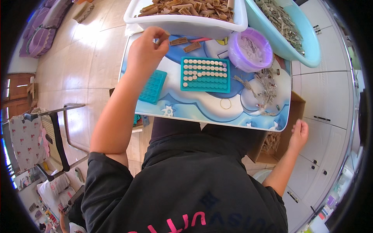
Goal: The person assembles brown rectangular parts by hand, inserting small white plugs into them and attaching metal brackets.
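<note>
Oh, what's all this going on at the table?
Someone is working with small parts by hand. The left hand pinches what looks like a small brown piece, near a white bin of brown pieces. The right hand is off the table's right side; whether it holds anything is unclear. On the table, one teal tray is partly filled with pale round pieces, beside a purple tub of whitish bits.

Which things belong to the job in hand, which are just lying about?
Likely the job:
small brown piece in the left hand
white rectangular plastic tub of brown pieces
rectangular teal tray holding cream discs

Likely just lying about:
purple cushioned sofa
pale cloth with red motifs
white cabinets
</note>
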Available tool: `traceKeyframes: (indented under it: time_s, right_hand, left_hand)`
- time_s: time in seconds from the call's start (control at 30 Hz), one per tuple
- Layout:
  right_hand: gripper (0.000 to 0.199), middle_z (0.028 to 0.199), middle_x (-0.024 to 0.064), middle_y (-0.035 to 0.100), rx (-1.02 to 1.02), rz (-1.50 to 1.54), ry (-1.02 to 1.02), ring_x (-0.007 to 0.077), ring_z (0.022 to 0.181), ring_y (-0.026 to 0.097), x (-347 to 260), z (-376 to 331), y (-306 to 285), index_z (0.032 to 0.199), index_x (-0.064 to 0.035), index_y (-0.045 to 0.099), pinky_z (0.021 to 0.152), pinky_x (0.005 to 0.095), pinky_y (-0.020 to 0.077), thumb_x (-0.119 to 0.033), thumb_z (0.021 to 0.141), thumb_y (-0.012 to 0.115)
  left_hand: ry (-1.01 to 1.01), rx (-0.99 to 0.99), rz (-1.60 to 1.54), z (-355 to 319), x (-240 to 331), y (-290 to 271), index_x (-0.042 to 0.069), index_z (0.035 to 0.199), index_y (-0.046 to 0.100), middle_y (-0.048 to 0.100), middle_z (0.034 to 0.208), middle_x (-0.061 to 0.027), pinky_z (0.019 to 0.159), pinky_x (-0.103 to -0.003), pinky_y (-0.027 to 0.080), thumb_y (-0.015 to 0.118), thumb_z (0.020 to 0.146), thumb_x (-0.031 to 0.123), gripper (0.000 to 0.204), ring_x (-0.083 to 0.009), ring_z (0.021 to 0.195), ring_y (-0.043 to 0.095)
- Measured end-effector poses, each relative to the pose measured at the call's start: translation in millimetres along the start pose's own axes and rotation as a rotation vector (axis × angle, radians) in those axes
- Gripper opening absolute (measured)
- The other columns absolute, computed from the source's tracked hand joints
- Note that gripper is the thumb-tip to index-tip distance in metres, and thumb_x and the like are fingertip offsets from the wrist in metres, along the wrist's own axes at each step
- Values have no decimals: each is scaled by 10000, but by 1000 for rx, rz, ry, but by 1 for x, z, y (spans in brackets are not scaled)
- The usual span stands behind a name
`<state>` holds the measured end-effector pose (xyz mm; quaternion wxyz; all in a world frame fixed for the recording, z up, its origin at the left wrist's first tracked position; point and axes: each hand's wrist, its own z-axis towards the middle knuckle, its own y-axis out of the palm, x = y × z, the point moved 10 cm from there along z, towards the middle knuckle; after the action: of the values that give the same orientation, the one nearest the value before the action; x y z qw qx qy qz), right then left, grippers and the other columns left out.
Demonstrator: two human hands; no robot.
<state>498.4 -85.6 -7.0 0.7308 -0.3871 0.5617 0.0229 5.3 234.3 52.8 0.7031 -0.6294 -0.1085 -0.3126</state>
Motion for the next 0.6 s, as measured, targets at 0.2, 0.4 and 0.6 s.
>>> traceKeyframes:
  time_s: [0.2, 0.4, 0.6]
  right_hand:
    - [123, 806, 69, 593, -208, -382, -631, 203, 701, 580, -173, -71, 125, 880, -61, 640, 631, 281, 462, -89, 764, 667]
    - [135, 791, 84, 579, -271, -751, -772, 285, 720, 587, -183, -74, 180, 819, -76, 636, 636, 359, 458, -166, 732, 687]
    - [101, 780, 21, 607, -298, -103, -373, 133, 668, 545, -178, -23, 123, 836, -51, 629, 582, 285, 417, -152, 824, 629]
  left_hand:
    - [-117, -466, -1617, -71, 48, 41, 20, 1044, 484, 538, 1145, -205, 719, -321, 544, 504, 873, 284, 316, -283, 896, 640]
    - [-254, -830, -2012, -147, 77, 90, 30, 957, 513, 561, 1105, -172, 653, -315, 541, 391, 959, 284, 282, -245, 826, 651]
    - [-333, -786, -1741, -155, 84, 84, 2, 1243, 421, 526, 1194, -124, 714, -277, 523, 474, 912, 22, 335, -183, 863, 629]
